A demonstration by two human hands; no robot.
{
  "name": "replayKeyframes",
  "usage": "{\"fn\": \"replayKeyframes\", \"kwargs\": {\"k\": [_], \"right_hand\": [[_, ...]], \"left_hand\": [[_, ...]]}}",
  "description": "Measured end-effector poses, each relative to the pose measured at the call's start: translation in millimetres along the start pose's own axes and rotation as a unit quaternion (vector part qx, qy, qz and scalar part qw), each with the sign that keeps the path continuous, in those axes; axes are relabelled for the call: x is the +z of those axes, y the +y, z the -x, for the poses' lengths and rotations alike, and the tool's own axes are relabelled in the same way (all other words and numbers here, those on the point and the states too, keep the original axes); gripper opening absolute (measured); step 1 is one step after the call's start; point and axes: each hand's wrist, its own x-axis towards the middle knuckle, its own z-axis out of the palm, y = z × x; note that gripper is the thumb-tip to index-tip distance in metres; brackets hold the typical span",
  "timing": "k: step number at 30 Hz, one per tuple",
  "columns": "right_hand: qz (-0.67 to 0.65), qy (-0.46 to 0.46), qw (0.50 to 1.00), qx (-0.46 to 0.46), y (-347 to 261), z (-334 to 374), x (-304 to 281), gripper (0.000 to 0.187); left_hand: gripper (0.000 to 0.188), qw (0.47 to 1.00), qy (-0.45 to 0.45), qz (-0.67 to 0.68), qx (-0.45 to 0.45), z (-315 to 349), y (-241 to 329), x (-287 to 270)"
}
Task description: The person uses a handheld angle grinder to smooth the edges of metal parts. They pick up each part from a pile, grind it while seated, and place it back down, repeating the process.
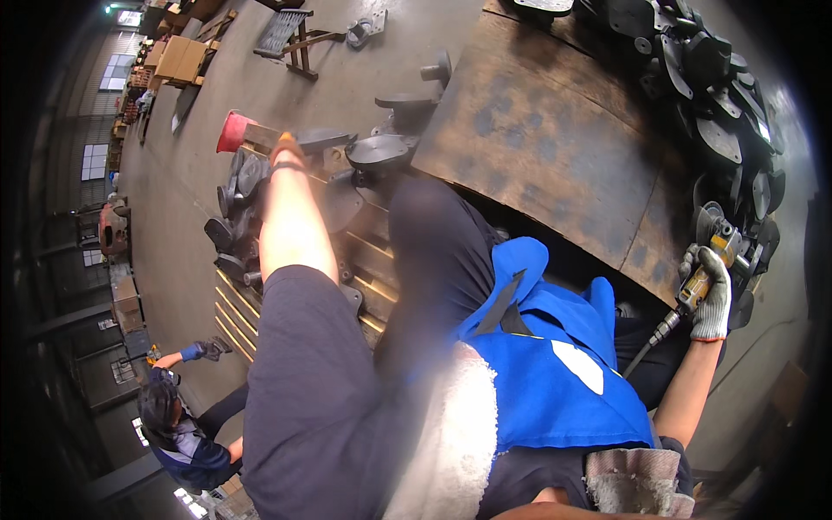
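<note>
My gloved R hand [714, 290] was wrapped round the grinder [696, 288] by the R edge of the board [555, 130], prob. hefty & stiff, best held mid-body; my L hand [288, 150] was blurred, couldn't tell opening/hold.

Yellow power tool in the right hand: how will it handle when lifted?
The yellow power tool is probably heavy for its size, given its metallic-looking head. Its body looks rigid, but the hose at its rear curves, so likely flexes and tugs. The wider head may make it tip head-first.
</note>
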Motion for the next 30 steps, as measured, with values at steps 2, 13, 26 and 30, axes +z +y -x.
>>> {"fn": "replayKeyframes", "kwargs": {"k": [2,13,26,30], "right_hand": [[-0.011,0.035,0.999,0.004,-1,-2,-9,0.025],[0.036,0.024,0.999,0.024,0,-7,-5,0.020],[0.076,-0.006,0.997,-0.011,-9,8,-7,0.023],[0.151,-0.014,0.988,0.012,-3,-6,-8,0.022]], "left_hand": [[0.049,0.998,-0.023,0.052,-0.038,-9,-26,-13],[0.048,0.991,-0.132,0.008,0.005,9,-154,-83],[0.047,0.931,-0.297,-0.126,0.169,182,-155,50],[0.050,0.903,-0.290,-0.017,0.318,260,-115,124]]}}
